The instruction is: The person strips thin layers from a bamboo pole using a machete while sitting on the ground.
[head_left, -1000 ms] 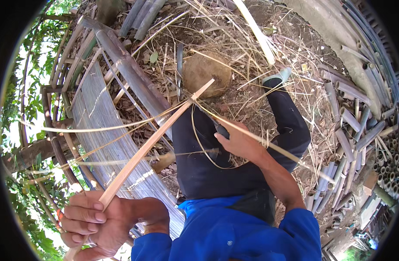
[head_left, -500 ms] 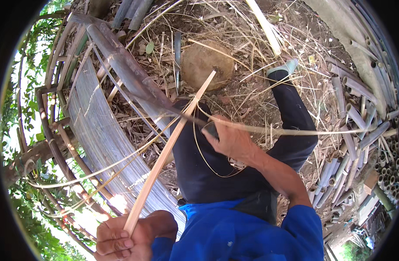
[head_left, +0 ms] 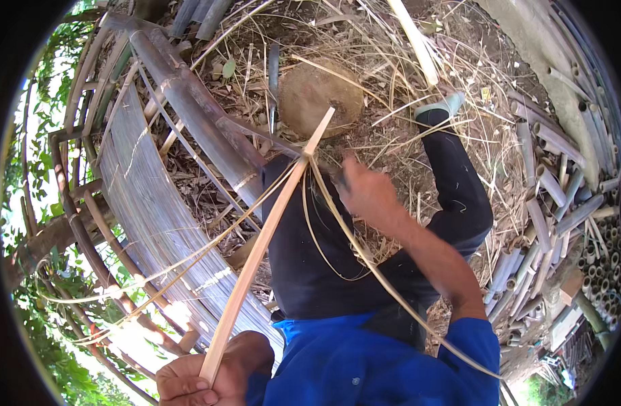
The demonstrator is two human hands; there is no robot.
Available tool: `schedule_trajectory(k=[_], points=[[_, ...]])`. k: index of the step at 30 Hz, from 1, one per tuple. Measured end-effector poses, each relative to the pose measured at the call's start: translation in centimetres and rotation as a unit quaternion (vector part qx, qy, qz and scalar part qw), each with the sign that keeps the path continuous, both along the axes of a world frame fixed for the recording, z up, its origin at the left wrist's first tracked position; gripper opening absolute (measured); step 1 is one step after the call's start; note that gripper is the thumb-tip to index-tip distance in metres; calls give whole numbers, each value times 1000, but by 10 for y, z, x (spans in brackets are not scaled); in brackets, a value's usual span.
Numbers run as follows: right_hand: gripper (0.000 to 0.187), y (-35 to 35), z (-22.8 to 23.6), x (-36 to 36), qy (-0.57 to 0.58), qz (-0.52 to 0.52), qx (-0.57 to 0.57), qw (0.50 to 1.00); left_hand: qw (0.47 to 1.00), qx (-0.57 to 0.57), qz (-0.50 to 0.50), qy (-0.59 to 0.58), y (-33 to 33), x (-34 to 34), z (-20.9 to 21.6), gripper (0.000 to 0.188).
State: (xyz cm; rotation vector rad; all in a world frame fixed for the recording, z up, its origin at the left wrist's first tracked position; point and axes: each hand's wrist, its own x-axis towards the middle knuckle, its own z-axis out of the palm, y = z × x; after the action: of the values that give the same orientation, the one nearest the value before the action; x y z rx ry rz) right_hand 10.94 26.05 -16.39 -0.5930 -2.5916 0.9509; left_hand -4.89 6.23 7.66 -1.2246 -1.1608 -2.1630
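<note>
My left hand (head_left: 182, 386), low at the left, is closed around the near end of a long pale bamboo slat (head_left: 260, 240). The slat slants up and away across my thigh to a tapered tip. My right hand (head_left: 373, 197), slightly blurred, is closed on the dark handle of a knife, whose long blade (head_left: 260, 137) points far left and meets the slat below its tip. From that crossing hang thin peeled bamboo strips: one (head_left: 392, 287) curves down over my right forearm side, a fine one (head_left: 314, 237) loops over my leg, and others (head_left: 209, 245) trail left.
A round wooden chopping block (head_left: 320, 98) stands ahead, with another blade (head_left: 274, 88) lying to its left. Shavings litter the ground. A bamboo bench (head_left: 155, 196) with a thick pole frame runs along the left. Cut bamboo tubes (head_left: 602, 271) are piled at the right.
My right hand with the knife has moved slightly up and right. The long peeled strip, which stretched out to the right, now droops toward me. The slat tip stays nearly in place.
</note>
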Motion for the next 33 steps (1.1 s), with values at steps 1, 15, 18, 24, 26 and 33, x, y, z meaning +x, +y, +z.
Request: schedule_trajectory(k=[1,15,18,24,26,33], points=[[19,15,-5,-8,-108,-67,-37,991,1000,-17,9,13,0,-1,-2,47],[26,-1,-25,0,-114,-77,-80,987,982,-5,180,-56,18,5,-4,48],[30,16,-96,27,-11,-53,0,999,991,-45,120,-37,17,2,-1,48],[34,6,-103,45,-227,-179,-103,952,995,69,-55,-49,15,-7,0,24],[31,5,-52,10,-129,-162,-111,972,995,66,-67,-31,10,-15,-2,25],[32,-37,67,-14,49,21,-52,997,978,64,-197,-22,17,-12,-4,48]])
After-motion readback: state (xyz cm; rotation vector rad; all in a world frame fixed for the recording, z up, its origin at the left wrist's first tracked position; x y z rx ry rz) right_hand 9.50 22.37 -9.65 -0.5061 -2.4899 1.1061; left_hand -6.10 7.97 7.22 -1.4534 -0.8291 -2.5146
